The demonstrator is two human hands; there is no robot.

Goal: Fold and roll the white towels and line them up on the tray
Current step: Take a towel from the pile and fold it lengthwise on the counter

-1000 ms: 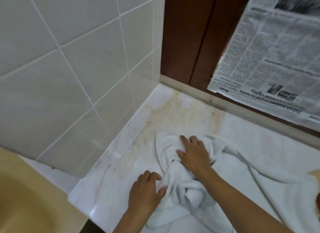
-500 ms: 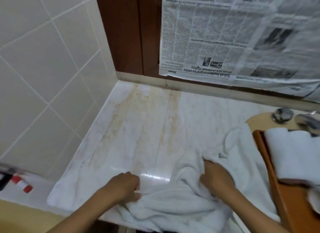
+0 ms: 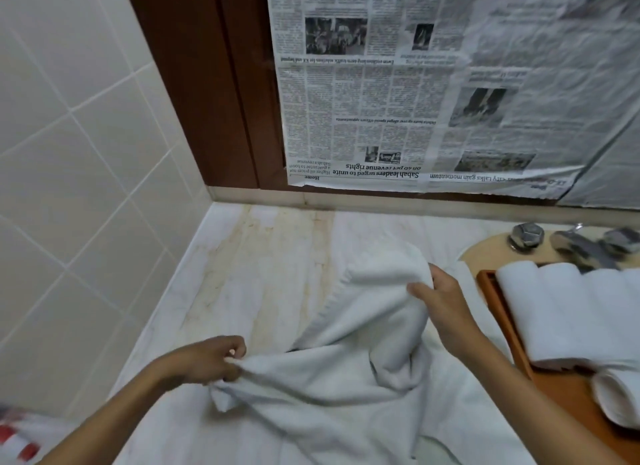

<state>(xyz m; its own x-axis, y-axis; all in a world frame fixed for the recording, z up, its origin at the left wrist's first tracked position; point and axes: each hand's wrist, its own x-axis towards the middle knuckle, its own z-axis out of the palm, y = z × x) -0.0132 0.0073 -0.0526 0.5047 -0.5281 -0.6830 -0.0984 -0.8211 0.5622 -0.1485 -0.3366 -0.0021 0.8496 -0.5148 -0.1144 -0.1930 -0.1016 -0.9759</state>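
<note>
A crumpled white towel [image 3: 346, 371] lies spread over the white marble counter [image 3: 263, 274]. My left hand [image 3: 211, 359] pinches the towel's near left edge. My right hand [image 3: 441, 302] grips a bunched fold of the same towel and holds it raised off the counter. At the right stands a wooden tray [image 3: 498, 308] with rolled white towels [image 3: 571, 308] lying side by side on it. Another rolled towel [image 3: 620, 399] sits on the tray nearer to me.
A tiled wall [image 3: 86, 153] closes off the left side. Newspaper sheets [image 3: 433, 83] cover the surface behind the counter, beside a dark wooden frame [image 3: 207, 83]. Chrome tap handles [image 3: 526, 236] stand behind the tray. A red and white object [image 3: 17, 444] shows at the bottom left.
My right hand has lifted its fold of the towel up and away from me. My left hand keeps its pinch on the near edge. The view has swung right, showing more of the tray.
</note>
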